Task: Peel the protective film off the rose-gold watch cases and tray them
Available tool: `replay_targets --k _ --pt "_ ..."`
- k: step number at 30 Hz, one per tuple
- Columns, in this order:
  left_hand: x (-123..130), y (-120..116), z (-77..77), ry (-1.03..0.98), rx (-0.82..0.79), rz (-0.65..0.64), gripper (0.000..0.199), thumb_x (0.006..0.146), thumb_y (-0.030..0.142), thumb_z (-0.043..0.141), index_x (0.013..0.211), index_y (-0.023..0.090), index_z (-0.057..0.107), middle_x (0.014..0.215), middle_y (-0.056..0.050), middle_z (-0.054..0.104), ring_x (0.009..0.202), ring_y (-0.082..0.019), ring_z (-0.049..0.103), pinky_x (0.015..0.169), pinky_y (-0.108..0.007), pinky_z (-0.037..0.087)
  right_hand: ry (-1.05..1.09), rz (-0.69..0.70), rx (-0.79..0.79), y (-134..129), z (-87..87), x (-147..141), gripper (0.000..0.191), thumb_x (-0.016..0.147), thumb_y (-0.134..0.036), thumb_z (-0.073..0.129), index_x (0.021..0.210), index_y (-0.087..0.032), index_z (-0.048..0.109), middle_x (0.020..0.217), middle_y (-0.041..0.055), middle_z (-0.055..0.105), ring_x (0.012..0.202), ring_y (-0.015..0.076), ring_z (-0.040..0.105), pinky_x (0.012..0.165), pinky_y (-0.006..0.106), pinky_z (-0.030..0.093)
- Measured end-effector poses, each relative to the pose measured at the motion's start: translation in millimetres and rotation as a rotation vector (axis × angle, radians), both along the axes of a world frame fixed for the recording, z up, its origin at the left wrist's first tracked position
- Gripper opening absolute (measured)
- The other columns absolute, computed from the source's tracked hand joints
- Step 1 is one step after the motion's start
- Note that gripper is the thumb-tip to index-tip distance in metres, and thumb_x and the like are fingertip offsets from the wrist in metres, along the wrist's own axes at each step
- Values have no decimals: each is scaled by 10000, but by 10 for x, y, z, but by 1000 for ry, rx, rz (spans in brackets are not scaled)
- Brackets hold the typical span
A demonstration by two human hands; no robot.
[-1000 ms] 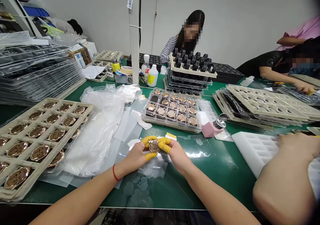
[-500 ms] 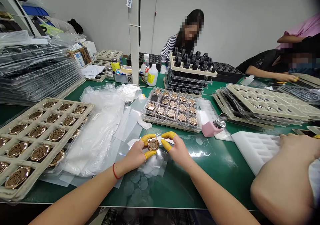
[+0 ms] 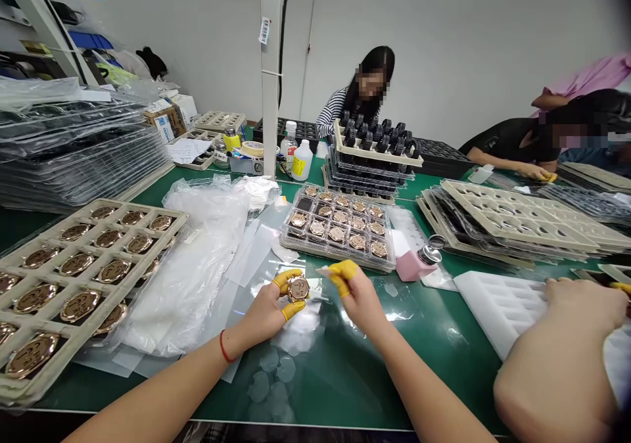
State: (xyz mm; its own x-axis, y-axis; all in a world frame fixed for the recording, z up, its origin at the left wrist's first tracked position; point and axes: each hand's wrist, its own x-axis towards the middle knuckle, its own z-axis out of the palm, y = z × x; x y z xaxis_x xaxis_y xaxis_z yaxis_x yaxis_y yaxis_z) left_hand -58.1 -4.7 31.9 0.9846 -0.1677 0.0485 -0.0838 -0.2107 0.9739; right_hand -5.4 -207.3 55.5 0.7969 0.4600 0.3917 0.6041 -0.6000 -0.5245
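Observation:
My left hand [image 3: 276, 302], in yellow finger cots, grips a rose-gold watch case [image 3: 298, 288] by its edges, with the printed back facing me. To the right of it, my right hand [image 3: 352, 288] pinches a small white piece [image 3: 324, 271], cloth or paper, between yellow-covered fingertips. A small gap separates it from the watch case. Round clear films [image 3: 279, 371] and a clear plastic sheet lie on the green table below my hands. Just beyond them sits a clear tray of watch cases [image 3: 338, 223], with one compartment at its far left holding no case.
At left are a beige tray of watch cases [image 3: 93, 259] and a plastic bag [image 3: 197, 265]. A pink pump bottle [image 3: 414, 265] stands right of the clear tray. A co-worker's arm [image 3: 557, 357] reaches over a white foam tray [image 3: 497, 305] at right.
My right hand has drawn slightly right, away from the watch case, with the white piece in its fingers. My left hand has shifted slightly left with the case. The view has tilted upward.

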Motion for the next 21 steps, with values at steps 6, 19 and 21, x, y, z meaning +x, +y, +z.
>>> replay_targets --k 6,19,21 --pt "-2 -60 -3 14 -111 -102 462 773 233 626 1203 193 465 1188 -78 575 1043 -202 578 916 -330 475 -205 163 -82 235 -83 -249 183 877 -173 412 963 -197 572 807 62 577 732 183 461 605 284 387" --pt "9 -84 22 91 -208 -166 453 768 196 627 1191 191 465 1164 -76 578 1008 -199 580 882 -327 481 -273 206 -166 179 -17 -170 242 803 -51 422 893 -200 591 820 58 550 740 176 411 641 298 329" --pt "9 -77 1 91 -229 -145 456 769 216 632 1191 189 460 1145 -77 584 1011 -201 575 884 -325 474 -315 224 -214 182 -17 -179 248 786 -32 436 875 -197 599 816 56 548 752 175 409 654 301 321"
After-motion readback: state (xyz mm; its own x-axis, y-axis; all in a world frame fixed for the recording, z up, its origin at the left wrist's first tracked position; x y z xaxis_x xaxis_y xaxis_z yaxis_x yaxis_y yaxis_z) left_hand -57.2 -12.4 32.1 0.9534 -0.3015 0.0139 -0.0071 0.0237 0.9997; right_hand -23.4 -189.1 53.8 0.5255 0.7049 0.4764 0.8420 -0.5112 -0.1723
